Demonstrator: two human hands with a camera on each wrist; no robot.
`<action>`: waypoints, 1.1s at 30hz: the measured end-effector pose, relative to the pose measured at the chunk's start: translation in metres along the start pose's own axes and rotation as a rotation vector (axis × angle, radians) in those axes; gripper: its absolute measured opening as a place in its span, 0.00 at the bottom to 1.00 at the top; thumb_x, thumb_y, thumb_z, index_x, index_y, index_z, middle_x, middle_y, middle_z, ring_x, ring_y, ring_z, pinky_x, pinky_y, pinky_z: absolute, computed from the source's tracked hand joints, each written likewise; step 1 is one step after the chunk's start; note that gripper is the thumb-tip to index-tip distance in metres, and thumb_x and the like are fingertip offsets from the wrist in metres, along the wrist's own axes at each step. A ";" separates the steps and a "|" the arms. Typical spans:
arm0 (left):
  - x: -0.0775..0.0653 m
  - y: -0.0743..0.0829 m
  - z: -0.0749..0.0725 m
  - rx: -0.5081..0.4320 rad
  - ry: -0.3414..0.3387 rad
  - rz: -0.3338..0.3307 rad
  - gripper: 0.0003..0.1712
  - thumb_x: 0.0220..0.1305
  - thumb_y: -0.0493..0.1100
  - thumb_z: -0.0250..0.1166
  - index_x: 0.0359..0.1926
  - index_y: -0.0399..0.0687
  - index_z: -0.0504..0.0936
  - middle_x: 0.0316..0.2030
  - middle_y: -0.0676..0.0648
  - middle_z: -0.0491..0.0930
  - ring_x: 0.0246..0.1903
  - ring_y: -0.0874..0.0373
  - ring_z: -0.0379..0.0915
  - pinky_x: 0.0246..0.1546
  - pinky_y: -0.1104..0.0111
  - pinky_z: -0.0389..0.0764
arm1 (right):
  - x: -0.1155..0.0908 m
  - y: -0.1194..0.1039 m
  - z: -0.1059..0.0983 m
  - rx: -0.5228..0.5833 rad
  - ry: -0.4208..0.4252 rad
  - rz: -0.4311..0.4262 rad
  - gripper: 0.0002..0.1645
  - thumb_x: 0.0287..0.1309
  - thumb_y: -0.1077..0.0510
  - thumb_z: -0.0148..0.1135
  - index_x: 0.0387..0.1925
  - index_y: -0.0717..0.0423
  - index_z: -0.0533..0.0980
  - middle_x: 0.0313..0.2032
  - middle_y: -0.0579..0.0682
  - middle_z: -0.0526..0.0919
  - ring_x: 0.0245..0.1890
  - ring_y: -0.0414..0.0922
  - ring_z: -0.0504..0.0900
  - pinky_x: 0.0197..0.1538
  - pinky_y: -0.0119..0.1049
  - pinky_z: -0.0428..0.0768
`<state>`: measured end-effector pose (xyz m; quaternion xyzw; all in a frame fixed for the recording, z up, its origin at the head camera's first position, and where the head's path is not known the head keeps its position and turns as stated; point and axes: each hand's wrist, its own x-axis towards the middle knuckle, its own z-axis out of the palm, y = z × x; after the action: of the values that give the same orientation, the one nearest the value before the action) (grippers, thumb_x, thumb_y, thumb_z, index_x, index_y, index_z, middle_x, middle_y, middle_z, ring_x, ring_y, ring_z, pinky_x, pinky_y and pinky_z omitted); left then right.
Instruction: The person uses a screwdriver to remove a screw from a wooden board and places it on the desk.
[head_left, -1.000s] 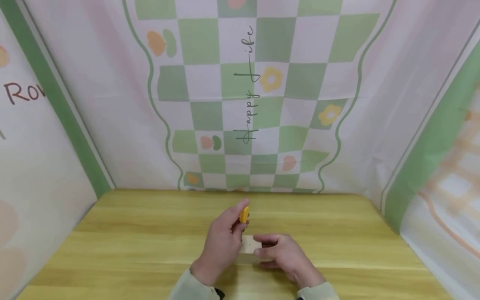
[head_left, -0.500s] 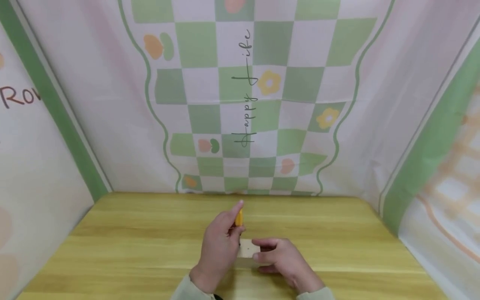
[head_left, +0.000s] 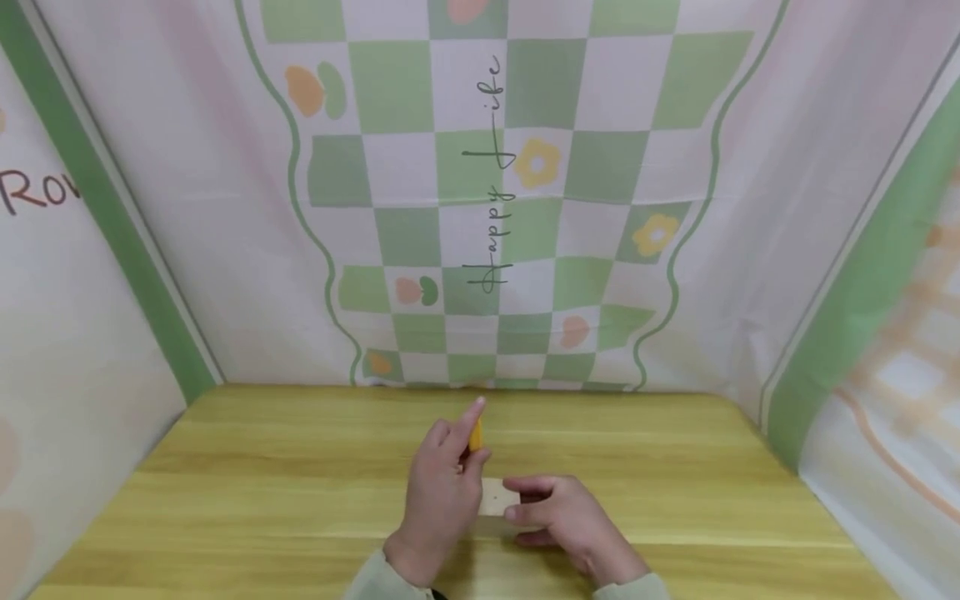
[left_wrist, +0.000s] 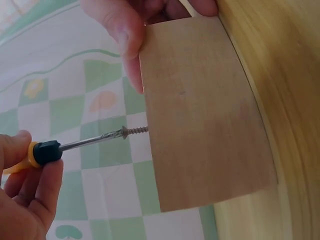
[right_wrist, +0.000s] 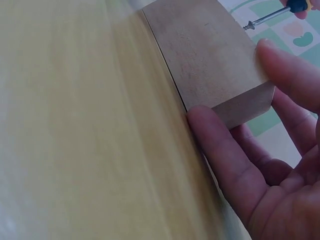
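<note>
A pale wooden block (head_left: pixel 497 497) stands on the table between the hands. My right hand (head_left: pixel 566 517) holds its right end, fingers and thumb against the sides, as the right wrist view also shows. The left hand (head_left: pixel 442 504) grips a screwdriver (left_wrist: pixel 90 141) by its yellow and dark handle, which is mostly hidden by the fingers in the head view. In the left wrist view the shaft's tip meets the head of a screw (left_wrist: pixel 136 131). Much of the threaded part stands out of the block's upper face; the screw's point is hidden in the wood.
The wood-grain table (head_left: pixel 300 467) extends around both hands. Behind it hangs a green-and-white checked cloth (head_left: pixel 480 208) with printed flowers and lettering. Patterned fabric panels (head_left: pixel 75 333) close in the sides.
My left hand has turned about the screwdriver, its fingers shifting so less of the yellow handle shows. The right hand keeps its hold on the block. The head view has shifted slightly.
</note>
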<state>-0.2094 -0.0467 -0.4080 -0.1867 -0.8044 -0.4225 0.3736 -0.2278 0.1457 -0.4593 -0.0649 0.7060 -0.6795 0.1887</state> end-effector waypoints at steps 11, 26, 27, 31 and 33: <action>0.014 -0.009 -0.020 -0.202 -0.309 -0.071 0.39 0.60 0.26 0.68 0.69 0.56 0.72 0.49 0.51 0.78 0.45 0.60 0.78 0.46 0.68 0.81 | 0.001 -0.004 0.000 0.000 -0.015 -0.004 0.32 0.54 0.62 0.75 0.60 0.68 0.76 0.55 0.60 0.76 0.46 0.51 0.80 0.44 0.51 0.84; 0.011 -0.005 -0.017 -0.295 -0.143 -0.170 0.37 0.52 0.22 0.70 0.63 0.49 0.80 0.41 0.45 0.82 0.37 0.55 0.83 0.37 0.68 0.84 | -0.001 -0.003 0.002 0.003 -0.003 -0.001 0.31 0.54 0.62 0.75 0.59 0.67 0.76 0.53 0.60 0.77 0.46 0.51 0.80 0.44 0.51 0.84; 0.010 -0.004 -0.017 -0.272 -0.137 -0.174 0.36 0.53 0.23 0.71 0.63 0.49 0.80 0.41 0.46 0.82 0.37 0.56 0.82 0.37 0.68 0.84 | -0.001 -0.004 0.002 0.003 -0.002 -0.001 0.31 0.54 0.62 0.74 0.59 0.67 0.76 0.53 0.60 0.77 0.46 0.51 0.80 0.44 0.51 0.84; 0.008 -0.001 -0.014 -0.142 -0.146 -0.158 0.34 0.56 0.25 0.71 0.63 0.47 0.77 0.42 0.47 0.80 0.37 0.57 0.78 0.37 0.66 0.83 | -0.001 -0.003 0.002 0.006 0.000 -0.002 0.31 0.55 0.62 0.74 0.59 0.67 0.76 0.53 0.60 0.77 0.47 0.51 0.80 0.44 0.51 0.84; 0.008 -0.001 -0.014 -0.081 -0.157 -0.130 0.32 0.57 0.27 0.70 0.63 0.46 0.75 0.41 0.47 0.77 0.36 0.57 0.75 0.36 0.65 0.81 | 0.000 -0.003 0.002 0.007 -0.001 -0.008 0.31 0.55 0.62 0.74 0.60 0.68 0.76 0.53 0.60 0.77 0.47 0.51 0.80 0.44 0.51 0.84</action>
<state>-0.2088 -0.0586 -0.3972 -0.1815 -0.8237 -0.4624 0.2735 -0.2275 0.1433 -0.4559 -0.0674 0.7031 -0.6829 0.1865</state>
